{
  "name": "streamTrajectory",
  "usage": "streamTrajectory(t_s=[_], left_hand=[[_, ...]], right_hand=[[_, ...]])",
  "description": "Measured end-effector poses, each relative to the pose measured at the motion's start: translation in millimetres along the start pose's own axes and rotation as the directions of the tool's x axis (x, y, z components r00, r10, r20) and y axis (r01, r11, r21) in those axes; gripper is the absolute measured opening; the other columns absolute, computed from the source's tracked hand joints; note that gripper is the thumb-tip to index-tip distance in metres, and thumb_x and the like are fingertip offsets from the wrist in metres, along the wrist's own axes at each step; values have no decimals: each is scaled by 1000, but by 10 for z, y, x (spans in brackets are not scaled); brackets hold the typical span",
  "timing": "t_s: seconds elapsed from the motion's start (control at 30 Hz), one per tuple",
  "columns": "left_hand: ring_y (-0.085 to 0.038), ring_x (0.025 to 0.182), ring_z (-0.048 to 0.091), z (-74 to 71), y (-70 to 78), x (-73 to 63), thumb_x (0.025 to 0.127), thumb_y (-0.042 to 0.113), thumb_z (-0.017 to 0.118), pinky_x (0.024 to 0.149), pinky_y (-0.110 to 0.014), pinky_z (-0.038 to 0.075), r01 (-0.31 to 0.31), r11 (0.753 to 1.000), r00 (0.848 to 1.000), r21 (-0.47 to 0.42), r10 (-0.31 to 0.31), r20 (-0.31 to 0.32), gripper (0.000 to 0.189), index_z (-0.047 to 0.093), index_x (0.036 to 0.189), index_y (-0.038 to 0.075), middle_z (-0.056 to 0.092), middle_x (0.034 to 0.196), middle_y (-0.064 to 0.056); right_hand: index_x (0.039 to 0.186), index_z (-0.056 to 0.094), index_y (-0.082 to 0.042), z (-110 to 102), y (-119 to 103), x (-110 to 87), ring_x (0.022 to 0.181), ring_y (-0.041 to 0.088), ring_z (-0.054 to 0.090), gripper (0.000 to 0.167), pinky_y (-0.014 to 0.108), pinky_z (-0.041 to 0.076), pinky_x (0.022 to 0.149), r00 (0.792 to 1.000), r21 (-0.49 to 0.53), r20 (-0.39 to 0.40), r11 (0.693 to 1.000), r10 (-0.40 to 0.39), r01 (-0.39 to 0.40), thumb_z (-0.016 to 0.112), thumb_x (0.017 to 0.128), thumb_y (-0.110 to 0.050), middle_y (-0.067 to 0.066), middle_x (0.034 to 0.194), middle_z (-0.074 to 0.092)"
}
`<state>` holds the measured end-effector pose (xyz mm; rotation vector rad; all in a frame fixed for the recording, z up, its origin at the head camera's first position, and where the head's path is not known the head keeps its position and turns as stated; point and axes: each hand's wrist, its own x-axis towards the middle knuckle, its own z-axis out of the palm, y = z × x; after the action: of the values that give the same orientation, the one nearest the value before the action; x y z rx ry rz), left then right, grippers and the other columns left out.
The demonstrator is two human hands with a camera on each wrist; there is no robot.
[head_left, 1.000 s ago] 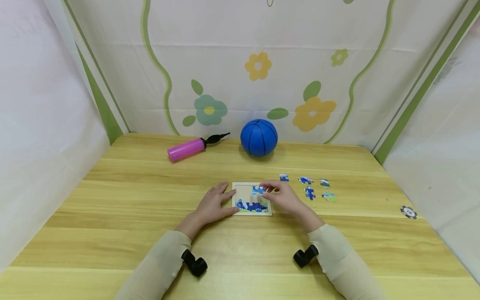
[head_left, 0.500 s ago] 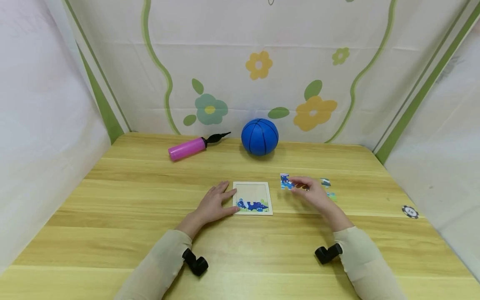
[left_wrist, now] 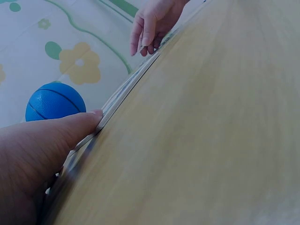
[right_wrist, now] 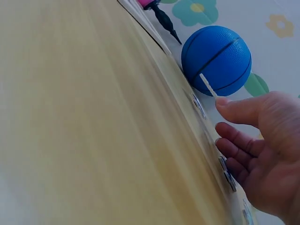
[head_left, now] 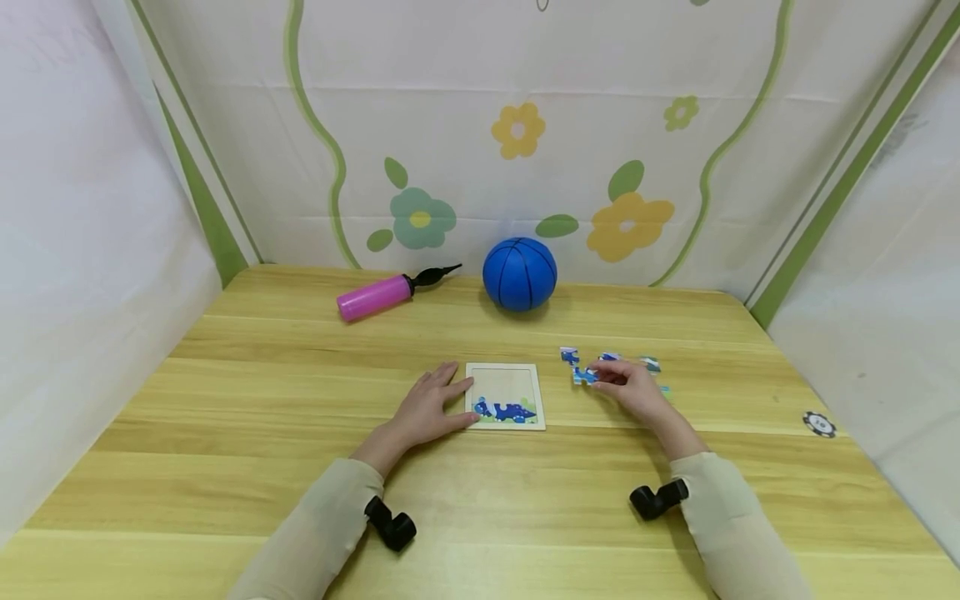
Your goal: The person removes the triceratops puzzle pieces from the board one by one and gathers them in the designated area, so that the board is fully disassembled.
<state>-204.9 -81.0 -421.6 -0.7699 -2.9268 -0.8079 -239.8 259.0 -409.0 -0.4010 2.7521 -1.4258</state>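
Note:
A square puzzle tray point(head_left: 501, 366) lies on the table, its bottom part filled with pieces showing a dark blue picture point(head_left: 506, 412). My left hand point(head_left: 422, 410) rests at the tray's left edge with fingers spread, the thumb touching the near left corner. To the right of the tray, my right hand point(head_left: 636, 392) pinches a light blue puzzle piece point(head_left: 583, 376) by its edge. In the right wrist view that piece point(right_wrist: 208, 85) appears edge-on at the thumb tip, above the table. Loose pieces lie around this hand, among them one blue-and-white piece point(head_left: 569, 355); the hand partly covers others.
A blue ball point(head_left: 519, 274) stands at the back by the curtain. Left of it lies a pink hand pump point(head_left: 374, 298) with a black nozzle. One round black-and-white chip point(head_left: 819, 424) is at the right. Another loose piece point(head_left: 651, 364) lies beyond the right hand.
My right hand has carried the light blue piece from above the tray rightward to the loose pieces, then shifted it slightly, uncovering the blue-and-white piece. The left hand has stayed in place.

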Motion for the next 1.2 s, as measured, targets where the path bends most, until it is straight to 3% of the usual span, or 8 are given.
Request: streamTrajectory(t_s=[0.5, 0.97, 1.2], left_hand=[[-26, 127, 14, -6, 11, -5, 79, 50, 54, 100, -42, 10, 4, 1000, 1000, 2, -4, 5, 63, 43, 129, 12, 22, 138, -16], [-26, 127, 14, 4, 5, 8, 79, 50, 54, 100, -42, 10, 0, 1000, 1000, -1, 0, -1, 63, 43, 128, 13, 22, 138, -16], [-26, 127, 14, 4, -3, 1, 79, 50, 54, 100, -41, 10, 0, 1000, 1000, -2, 0, -3, 64, 42, 129, 11, 22, 138, -16]], right_hand=[[104, 62, 0, 116, 85, 50, 81, 21, 45, 28, 31, 38, 67, 998, -69, -10, 996, -55, 54, 64, 77, -9, 12, 98, 56], [110, 57, 2, 107, 26, 51, 92, 27, 46, 33, 38, 37, 75, 999, -88, 25, 995, -42, 44, 62, 80, -11, 16, 105, 54], [117, 53, 0, 70, -42, 60, 85, 24, 43, 38, 36, 37, 72, 997, -76, 73, 997, 17, -11, 61, 80, -9, 14, 98, 50]])
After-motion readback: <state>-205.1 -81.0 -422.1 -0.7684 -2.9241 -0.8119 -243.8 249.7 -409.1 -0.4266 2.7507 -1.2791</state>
